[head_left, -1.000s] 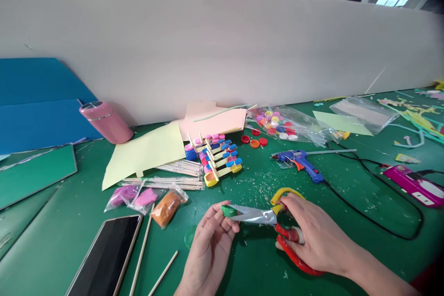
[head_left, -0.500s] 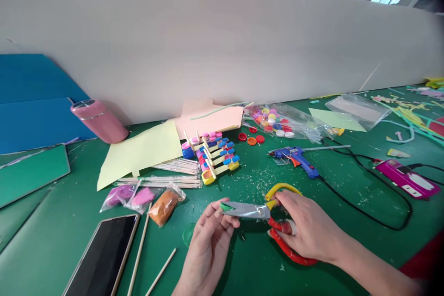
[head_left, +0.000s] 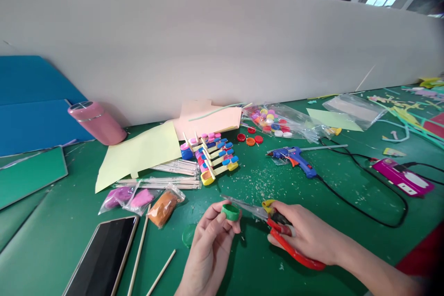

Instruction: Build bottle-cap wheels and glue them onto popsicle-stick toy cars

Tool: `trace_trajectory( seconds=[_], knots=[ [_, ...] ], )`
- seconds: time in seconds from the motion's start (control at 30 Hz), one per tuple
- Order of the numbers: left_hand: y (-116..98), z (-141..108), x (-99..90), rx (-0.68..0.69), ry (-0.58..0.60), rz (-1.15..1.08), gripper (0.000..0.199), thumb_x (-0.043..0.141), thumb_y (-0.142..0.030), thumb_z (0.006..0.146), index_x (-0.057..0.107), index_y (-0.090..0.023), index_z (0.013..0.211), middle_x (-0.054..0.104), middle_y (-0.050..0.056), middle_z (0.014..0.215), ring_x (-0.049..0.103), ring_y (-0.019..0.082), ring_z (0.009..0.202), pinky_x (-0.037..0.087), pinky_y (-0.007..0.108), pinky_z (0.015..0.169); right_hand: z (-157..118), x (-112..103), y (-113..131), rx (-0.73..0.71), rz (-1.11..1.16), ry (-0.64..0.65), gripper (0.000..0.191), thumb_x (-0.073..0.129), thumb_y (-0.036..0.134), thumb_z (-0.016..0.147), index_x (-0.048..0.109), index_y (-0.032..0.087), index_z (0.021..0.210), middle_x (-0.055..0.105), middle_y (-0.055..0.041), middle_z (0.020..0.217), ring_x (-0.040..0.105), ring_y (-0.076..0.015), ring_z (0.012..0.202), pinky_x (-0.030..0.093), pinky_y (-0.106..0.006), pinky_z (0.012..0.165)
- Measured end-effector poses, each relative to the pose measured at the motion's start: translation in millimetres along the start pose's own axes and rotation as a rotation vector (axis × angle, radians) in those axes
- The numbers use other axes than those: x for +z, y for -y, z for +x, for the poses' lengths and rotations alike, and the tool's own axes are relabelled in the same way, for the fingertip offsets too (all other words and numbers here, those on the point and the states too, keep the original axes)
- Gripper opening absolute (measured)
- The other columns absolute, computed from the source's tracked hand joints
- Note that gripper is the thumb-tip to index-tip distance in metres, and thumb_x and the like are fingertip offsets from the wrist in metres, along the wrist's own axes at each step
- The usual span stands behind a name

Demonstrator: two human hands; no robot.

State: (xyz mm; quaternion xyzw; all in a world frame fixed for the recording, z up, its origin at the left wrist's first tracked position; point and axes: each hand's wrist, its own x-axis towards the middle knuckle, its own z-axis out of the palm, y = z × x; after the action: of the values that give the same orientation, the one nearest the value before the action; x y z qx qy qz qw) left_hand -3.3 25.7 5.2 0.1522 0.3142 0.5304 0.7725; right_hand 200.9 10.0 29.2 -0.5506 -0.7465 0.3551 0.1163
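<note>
Between the thumb and fingers of my left hand (head_left: 211, 245) is a small green bottle cap (head_left: 230, 212), its rim turned up. My right hand (head_left: 305, 231) grips a pair of scissors (head_left: 255, 209) with one yellow and one red handle loop. The blades point left and their tips lie just behind the cap. A second green cap or disc (head_left: 189, 236) rests on the table beside my left wrist. Beyond my hands stands a small model of sticks and coloured caps (head_left: 215, 159).
Several red and orange caps (head_left: 250, 141) lie near a bag of coloured caps (head_left: 272, 122). A blue glue gun (head_left: 293, 158) with a black cord is on the right. Bagged orange clay (head_left: 163, 208), a phone (head_left: 102, 256) and wooden sticks (head_left: 140, 249) are on the left, behind them a pink cup (head_left: 100, 122).
The scissor blades have come off the front of the green cap and moved behind it. The cap now shows fully in my left hand. The view has shifted slightly.
</note>
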Motion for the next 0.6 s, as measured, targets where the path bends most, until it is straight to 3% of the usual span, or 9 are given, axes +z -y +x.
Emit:
trace_trajectory(
  seconds=[0.17,0.4,0.6],
  knots=[
    [-1,0,-0.9,-0.023,0.043,-0.039,0.017,0.056,-0.019,0.078,0.066,-0.011,0.09,0.058,0.003,0.063,0.055,0.013,0.066,0.045,0.028,0.076,-4,-9,7,-0.008,-0.062,-0.045,0.024,0.057,0.034,0.076,0.042,0.022,0.091,0.056,0.0033,0.067,0.053,-0.0137,0.055,0.039,-0.023,0.051],
    [-1,0,-1.9,-0.041,-0.025,-0.077,0.021,0.063,-0.019,0.072,0.066,-0.01,0.091,0.059,0.003,0.069,0.054,0.01,0.06,0.047,0.022,0.062,-3,2,-6,-0.087,-0.288,-0.247,0.032,0.06,0.037,0.07,0.044,0.02,0.092,0.057,-0.0046,0.081,0.055,-0.0215,0.073,0.044,-0.033,0.062],
    [0,0,-2.6,-0.054,0.023,-0.091,0.021,0.062,-0.017,0.072,0.067,-0.008,0.09,0.059,0.003,0.067,0.054,0.011,0.06,0.046,0.023,0.065,-2,5,-6,-0.083,-0.303,-0.232,0.028,0.058,0.035,0.073,0.043,0.019,0.091,0.057,-0.0041,0.08,0.056,-0.0207,0.072,0.044,-0.032,0.061]
  ],
)
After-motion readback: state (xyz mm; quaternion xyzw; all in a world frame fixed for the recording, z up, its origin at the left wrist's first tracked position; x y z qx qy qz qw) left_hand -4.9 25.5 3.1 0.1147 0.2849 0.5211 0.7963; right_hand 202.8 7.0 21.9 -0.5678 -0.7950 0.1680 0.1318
